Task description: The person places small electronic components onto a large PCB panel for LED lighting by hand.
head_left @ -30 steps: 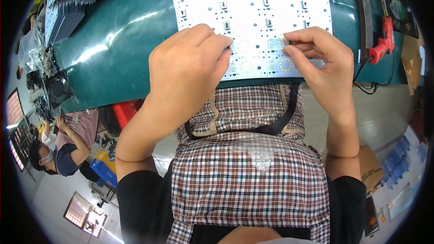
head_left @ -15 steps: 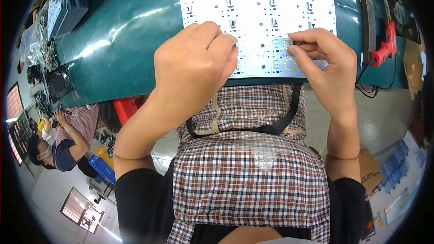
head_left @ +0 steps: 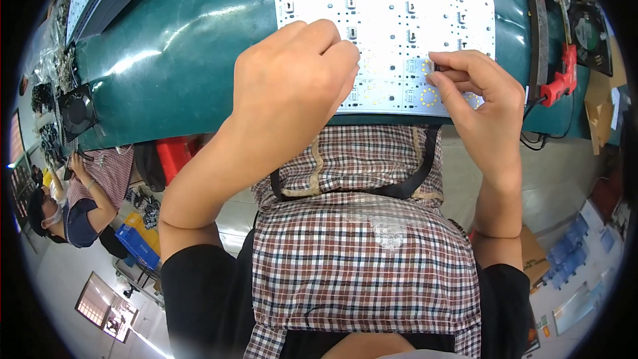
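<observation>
A white circuit board panel (head_left: 382, 16) lies on the green table, carrying rows of small slide switches (head_left: 412, 37) and rings of yellow LEDs (head_left: 428, 98) along its near side. My right hand (head_left: 482, 86) is over the near right part of the panel, thumb and forefinger pinching a small dark-and-silver electronic component (head_left: 436, 66). Over the panel's near left part, my left hand (head_left: 296, 80) is curled closed with its back up. Its fingertips are hidden, so whatever it may hold cannot be made out.
Stacked board panels (head_left: 100, 10) stand at the far left. A black fan (head_left: 77, 108) sits at the left table end. On the right are a dark bar (head_left: 539, 40) and a red-handled tool (head_left: 561, 80) with a cable. A co-worker (head_left: 86, 206) is off to the left.
The view has shifted slightly, so the panel appears a little farther right. Both hands keep nearly the same poses, the right still pinching the small component.
</observation>
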### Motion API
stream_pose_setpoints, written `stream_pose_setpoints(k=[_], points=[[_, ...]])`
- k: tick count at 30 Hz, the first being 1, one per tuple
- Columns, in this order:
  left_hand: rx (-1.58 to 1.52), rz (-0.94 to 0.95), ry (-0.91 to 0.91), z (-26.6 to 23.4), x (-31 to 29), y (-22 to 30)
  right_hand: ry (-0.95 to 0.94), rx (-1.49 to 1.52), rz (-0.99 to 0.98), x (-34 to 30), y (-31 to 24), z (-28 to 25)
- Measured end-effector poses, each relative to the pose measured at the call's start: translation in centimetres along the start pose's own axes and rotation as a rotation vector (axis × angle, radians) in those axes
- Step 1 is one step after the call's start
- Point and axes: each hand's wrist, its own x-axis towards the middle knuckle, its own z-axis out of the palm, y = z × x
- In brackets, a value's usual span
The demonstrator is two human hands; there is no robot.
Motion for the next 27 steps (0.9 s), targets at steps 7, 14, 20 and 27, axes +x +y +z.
stream_pose_setpoints(k=[7, 14, 20, 27], points=[[-0.045, -0.037, 0.054, 0.3, -0.1, -0.1, -0.016, 0.005, 0.046, 0.1, -0.8, -0.1], [-0.149, -0.092, 0.028, 0.1, 0.0, -0.1, -0.066, -0.116, -0.054, 0.7, -0.5, 0.4], [-0.232, -0.108, 0.099, -0.8, 1.8, -3.5, -0.029, -0.154, -0.062, 0.8, 0.1, 0.7], [-0.102, -0.089, 0.141, 0.8, 7.6, -9.0, -0.037, -0.180, -0.040, 0.7, 0.2, 0.5]])
